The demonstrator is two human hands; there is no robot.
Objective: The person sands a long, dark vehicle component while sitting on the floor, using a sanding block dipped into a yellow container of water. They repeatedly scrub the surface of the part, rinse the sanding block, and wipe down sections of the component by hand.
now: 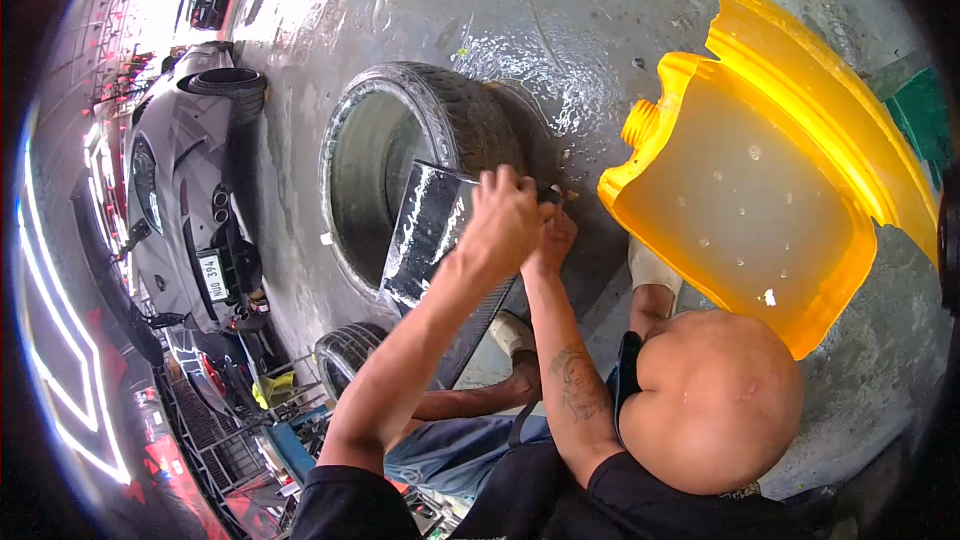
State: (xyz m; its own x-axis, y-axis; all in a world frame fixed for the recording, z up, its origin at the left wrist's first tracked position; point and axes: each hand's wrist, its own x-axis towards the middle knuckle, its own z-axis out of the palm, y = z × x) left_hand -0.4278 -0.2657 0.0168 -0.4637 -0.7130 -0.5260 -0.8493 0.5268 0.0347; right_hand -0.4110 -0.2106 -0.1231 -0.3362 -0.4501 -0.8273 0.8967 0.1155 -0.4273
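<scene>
In front of me, my left hand (502, 214) is curled around a small dark object (550, 193) that sticks out past its fingers. My right hand (553, 238) is bent inward against it, its fingers close together; what it holds is hidden. Both hands are by the tread of a worn black tyre (457, 109), whose round opening faces left. A flat black panel (424, 221) with white handwriting slants across that opening, below my left hand. Under my left forearm runs a dark, ridged strip (484, 326). Part of another dark tyre (529, 116) shows behind the first.
A cut-open yellow plastic jug (847, 300) holds cloudy liquid, right of my hands. Beyond it stands a green object (919, 116). Water wets the concrete floor (540, 37). Another tyre (349, 352) lies at lower left. A grey car (195, 187) is parked at left.
</scene>
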